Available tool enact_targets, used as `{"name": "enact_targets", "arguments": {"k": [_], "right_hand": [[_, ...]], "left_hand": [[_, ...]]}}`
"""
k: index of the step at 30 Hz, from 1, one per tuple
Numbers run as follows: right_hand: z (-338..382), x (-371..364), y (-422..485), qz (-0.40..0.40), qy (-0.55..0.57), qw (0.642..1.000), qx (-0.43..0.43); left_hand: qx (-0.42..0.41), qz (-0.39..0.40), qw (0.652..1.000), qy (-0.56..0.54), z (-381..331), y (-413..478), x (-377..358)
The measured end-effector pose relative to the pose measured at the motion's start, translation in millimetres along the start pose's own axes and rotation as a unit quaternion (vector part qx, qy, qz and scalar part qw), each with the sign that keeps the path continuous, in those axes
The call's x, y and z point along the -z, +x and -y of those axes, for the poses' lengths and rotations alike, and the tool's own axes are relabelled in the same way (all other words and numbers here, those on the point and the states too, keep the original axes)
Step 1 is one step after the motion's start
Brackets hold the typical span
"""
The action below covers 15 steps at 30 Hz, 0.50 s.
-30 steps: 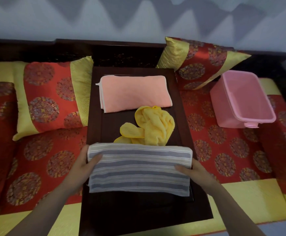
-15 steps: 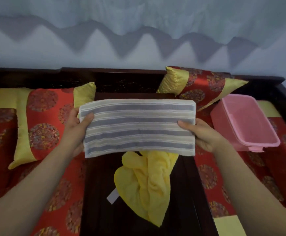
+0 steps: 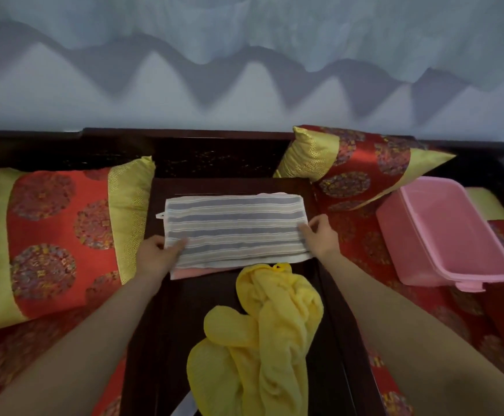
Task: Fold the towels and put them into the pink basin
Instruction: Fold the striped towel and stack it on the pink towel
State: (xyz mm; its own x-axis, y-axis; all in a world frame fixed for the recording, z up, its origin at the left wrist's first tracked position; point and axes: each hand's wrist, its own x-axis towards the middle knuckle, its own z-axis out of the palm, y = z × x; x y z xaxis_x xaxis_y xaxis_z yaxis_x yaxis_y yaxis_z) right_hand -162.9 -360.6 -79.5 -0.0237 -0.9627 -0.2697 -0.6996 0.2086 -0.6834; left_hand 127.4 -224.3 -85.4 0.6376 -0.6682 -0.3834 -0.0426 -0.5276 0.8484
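Striped towel, folded, is lying on the peach towel at the far end of the dark table and covering nearly all of it. My left hand is pinching its near left corner, thumb on top. My right hand is curling round its right edge, fingers closed on the cloth. The yellow towel is sitting crumpled just beside the pile, nearer me. The pink basin is waiting well off to my right on the soft seat. I am thinking that letting go unevenly could skew the layers. Lifting both towels across could let the folds slide open, and the basin may be tipping easily on that cushion.
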Motion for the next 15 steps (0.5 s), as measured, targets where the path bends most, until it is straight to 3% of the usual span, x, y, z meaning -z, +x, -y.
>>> {"name": "enact_targets", "arguments": {"k": [5, 8, 12, 15], "right_hand": [[0.1, -11.5, 3.8, -0.078, 0.076, 0.989, 0.105], [3.3, -14.4, 11.0, -0.098, 0.1, 0.983, 0.121], [-3.2, -16.8, 11.2, -0.066, -0.086, 0.986, 0.125], [6.0, -20.3, 8.1, -0.057, -0.26, 0.926, 0.269]], "left_hand": [[-0.036, 0.027, 0.994, -0.102, -1.1, -3.1, 2.4], [-0.04, 0.034, 0.997, -0.059, 6.2, -5.5, 6.3], [-0.114, -0.051, 0.978, 0.169, 9.8, 0.1, 3.9], [-0.295, -0.086, 0.903, 0.301, -0.5, 6.0, -8.5]]}}
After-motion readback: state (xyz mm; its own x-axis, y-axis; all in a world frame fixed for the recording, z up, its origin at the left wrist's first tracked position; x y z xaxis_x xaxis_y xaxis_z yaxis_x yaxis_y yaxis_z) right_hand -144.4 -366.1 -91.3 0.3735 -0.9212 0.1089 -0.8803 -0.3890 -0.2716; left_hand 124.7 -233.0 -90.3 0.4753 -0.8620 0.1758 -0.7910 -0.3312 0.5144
